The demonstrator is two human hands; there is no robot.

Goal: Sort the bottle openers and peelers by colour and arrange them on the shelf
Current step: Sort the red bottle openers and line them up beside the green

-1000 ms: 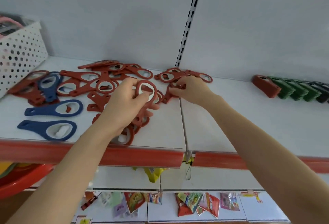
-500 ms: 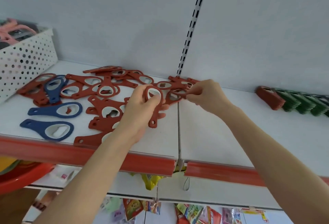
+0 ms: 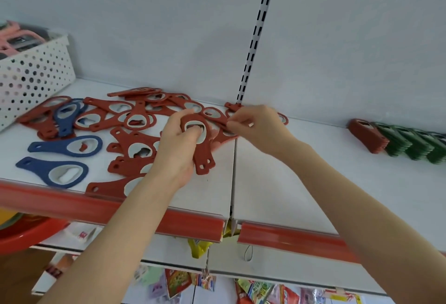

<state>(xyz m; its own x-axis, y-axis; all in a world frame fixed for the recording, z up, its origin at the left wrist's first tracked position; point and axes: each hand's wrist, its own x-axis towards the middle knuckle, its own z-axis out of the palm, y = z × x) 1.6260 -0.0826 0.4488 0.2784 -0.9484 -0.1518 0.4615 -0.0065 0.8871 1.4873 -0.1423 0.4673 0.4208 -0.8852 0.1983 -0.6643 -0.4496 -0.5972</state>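
Note:
Several red bottle openers (image 3: pixel 135 120) lie scattered on the white shelf (image 3: pixel 301 183), with three blue openers (image 3: pixel 65 145) among them at the left. My left hand (image 3: pixel 178 144) grips a small stack of red openers (image 3: pixel 200 149), thumb through the ring, handles pointing down toward the shelf's front. My right hand (image 3: pixel 255 125) pinches another red opener (image 3: pixel 223 132) at the shelf's back, just right of the stack. At the far right a row of stacked items stands on edge, a red group (image 3: pixel 366 134) followed by a green group (image 3: pixel 410 144).
A white perforated basket (image 3: pixel 31 74) holding pink items stands at the back left. A slotted upright (image 3: pixel 255 35) runs up the back wall. Red price rails (image 3: pixel 289 238) edge the shelf front. Snack packets hang on the shelf below; a red basin (image 3: pixel 26 231) is at lower left.
The view shifted upward a little. My left hand carried its red stack rightward and lifted it off the pile. My right hand closed in from the right and pinches an opener beside it.

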